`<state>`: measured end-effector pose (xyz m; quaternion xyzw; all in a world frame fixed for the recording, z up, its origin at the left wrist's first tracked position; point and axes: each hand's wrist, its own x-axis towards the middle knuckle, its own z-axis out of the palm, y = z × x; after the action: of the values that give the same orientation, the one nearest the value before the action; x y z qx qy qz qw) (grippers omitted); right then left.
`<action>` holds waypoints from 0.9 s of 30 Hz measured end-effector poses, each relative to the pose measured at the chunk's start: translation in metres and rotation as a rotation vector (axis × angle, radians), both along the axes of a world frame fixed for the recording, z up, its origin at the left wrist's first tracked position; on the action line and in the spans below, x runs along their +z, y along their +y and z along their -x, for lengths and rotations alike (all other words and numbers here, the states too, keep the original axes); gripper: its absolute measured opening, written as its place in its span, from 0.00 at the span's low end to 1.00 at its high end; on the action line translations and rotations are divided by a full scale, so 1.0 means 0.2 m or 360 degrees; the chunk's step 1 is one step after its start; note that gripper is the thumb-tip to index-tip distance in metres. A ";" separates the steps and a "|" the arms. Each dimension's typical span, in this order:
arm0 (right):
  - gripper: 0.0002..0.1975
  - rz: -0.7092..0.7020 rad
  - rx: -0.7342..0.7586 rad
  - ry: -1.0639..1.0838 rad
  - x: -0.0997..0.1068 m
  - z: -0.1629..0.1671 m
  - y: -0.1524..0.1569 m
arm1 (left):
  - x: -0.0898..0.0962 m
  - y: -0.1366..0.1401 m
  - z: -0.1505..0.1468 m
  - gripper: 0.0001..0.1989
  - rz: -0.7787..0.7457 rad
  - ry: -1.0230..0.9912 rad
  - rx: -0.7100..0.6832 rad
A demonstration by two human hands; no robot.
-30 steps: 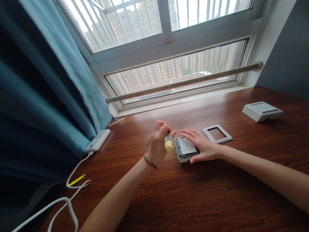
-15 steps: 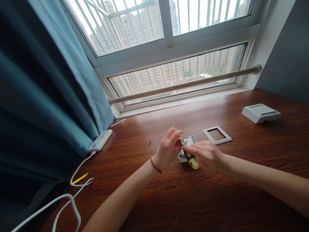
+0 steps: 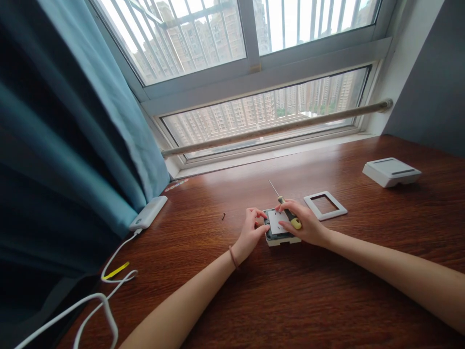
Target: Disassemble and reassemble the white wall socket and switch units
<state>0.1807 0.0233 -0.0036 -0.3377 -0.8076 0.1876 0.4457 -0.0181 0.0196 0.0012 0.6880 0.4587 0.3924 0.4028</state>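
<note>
A wall switch in a white mounting box [image 3: 285,240] sits on the wooden table, with a white plate and dark side strips on top. My left hand [image 3: 252,229] grips its left edge, thumb and index finger bent at the side strip; whether a small part is between them cannot be made out. My right hand [image 3: 308,223] holds a screwdriver [image 3: 289,213] by its yellow and black handle, the shaft pointing up and away over the table. That hand's fingertips also touch the switch's top and right side. A small dark screw [image 3: 223,216] lies left of my left hand.
A white square frame [image 3: 336,211] lies to the right, with another white box [image 3: 391,173] farther back. At left are a white power bank [image 3: 148,213], its white cable [image 3: 118,251] and a yellow strip [image 3: 116,270] beside the blue curtain [image 3: 119,121]. The window stands behind the table.
My left hand has let go of the screwdriver's upper part and moved down to the switch's left edge. The screwdriver has swung up and right in my right hand, uncovering the switch.
</note>
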 end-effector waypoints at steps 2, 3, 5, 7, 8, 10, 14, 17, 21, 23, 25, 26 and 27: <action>0.14 0.0115 0.0002 0.0014 -0.01 0.00 0.00 | -0.01 -0.01 -0.01 0.07 0.0038 -0.0012 0.0025; 0.15 0.0149 0.0004 0.0020 -0.01 0.00 0.00 | -0.01 -0.01 -0.02 0.06 0.0036 -0.0017 0.0033; 0.15 0.0177 0.0009 0.0021 -0.01 0.00 0.00 | -0.01 -0.01 -0.03 0.05 0.0023 -0.0030 0.0051; 0.15 0.0186 0.0016 0.0019 -0.01 0.00 0.00 | -0.02 -0.02 -0.03 0.04 0.0016 -0.0055 0.0063; 0.15 0.0189 0.0018 0.0017 -0.01 0.00 0.00 | -0.02 -0.02 -0.04 0.03 0.0017 -0.0065 0.0070; 0.15 0.0196 0.0021 0.0012 -0.01 0.00 0.00 | -0.03 -0.03 -0.04 0.03 0.0014 -0.0064 0.0100; 0.15 0.0197 0.0023 0.0017 0.00 0.00 0.00 | 0.00 -0.03 -0.02 0.04 -0.0144 0.0117 0.0225; 0.15 0.0186 0.0031 0.0028 -0.01 0.00 0.01 | 0.04 -0.02 0.00 0.04 -0.0294 0.0309 0.0210; 0.15 0.0171 0.0034 0.0019 -0.01 0.00 0.01 | 0.06 0.00 0.02 0.03 -0.0448 0.0424 0.0148; 0.15 0.0160 0.0031 0.0015 -0.01 -0.01 0.01 | 0.06 0.00 0.02 0.03 -0.0500 0.0418 0.0136; 0.15 0.0150 0.0034 0.0010 0.00 -0.01 0.01 | 0.05 0.00 0.01 0.03 -0.0521 0.0392 0.0122; 0.15 0.0145 0.0038 0.0006 0.00 -0.01 0.01 | 0.05 0.00 0.01 0.03 -0.0528 0.0372 0.0119; 0.15 0.0140 0.0042 0.0002 0.00 -0.01 0.01 | 0.05 0.00 0.01 0.03 -0.0536 0.0349 0.0118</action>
<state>0.1818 0.0255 -0.0027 -0.3462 -0.8027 0.2289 0.4284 -0.0200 0.0202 0.0120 0.7669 0.4527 0.4008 0.2151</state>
